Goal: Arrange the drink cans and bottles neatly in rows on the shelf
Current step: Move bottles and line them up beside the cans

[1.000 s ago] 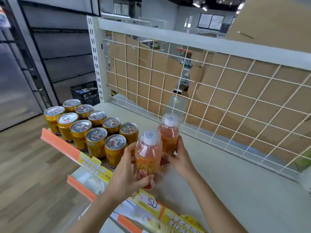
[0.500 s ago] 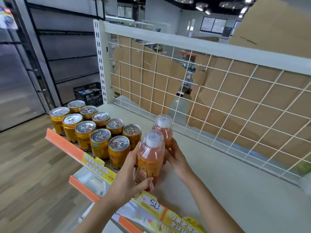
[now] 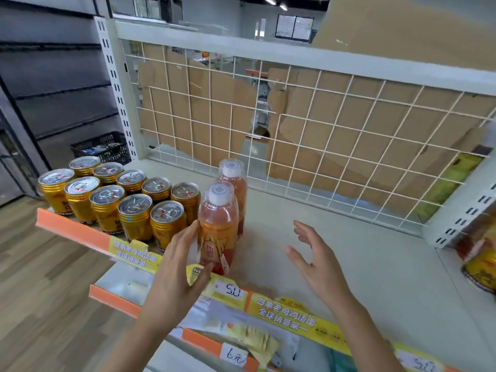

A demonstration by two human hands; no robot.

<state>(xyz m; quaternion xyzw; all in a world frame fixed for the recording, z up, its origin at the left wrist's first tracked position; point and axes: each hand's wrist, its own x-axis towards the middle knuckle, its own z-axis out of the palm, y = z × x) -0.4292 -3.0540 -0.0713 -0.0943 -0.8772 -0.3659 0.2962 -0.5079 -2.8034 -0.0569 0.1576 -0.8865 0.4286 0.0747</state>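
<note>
At shelf front, left hand (image 3: 177, 267) is flat and loosely spread, fingers straight, fingertips touching the left side of the front bottle (image 3: 218, 229), thumb near its base; nothing gripped. Right hand (image 3: 319, 261) hovers over the bare shelf (image 3: 362, 253) right of the bottles, fingers spread and slightly bent, touching nothing. Front bottle stands upright near the shelf lip, with the back bottle (image 3: 234, 181) upright directly behind it; cannot tell if the two touch. Both hold orange-pink drink, with white caps under clear wrap. Front label has a red patch with Chinese characters, too blurred to read. Just left of the bottles, ten gold cans (image 3: 134, 208) stand in two rows of five, silver tops, print not legible. Price strip (image 3: 72, 232) along the shelf lip is orange, with yellow labels (image 3: 285, 312) reading 白象老母鸡汤面 / 全球销量第一. White 5.0 tag (image 3: 233, 289) sits on the strip below the front bottle; 6元 tag (image 3: 236, 354) is on the lower shelf edge. Wire grid (image 3: 308, 135) backs the shelf, cardboard (image 3: 220, 103) behind it. Another gold can, the edge can (image 3: 480, 269), shows partly at far right.
</note>
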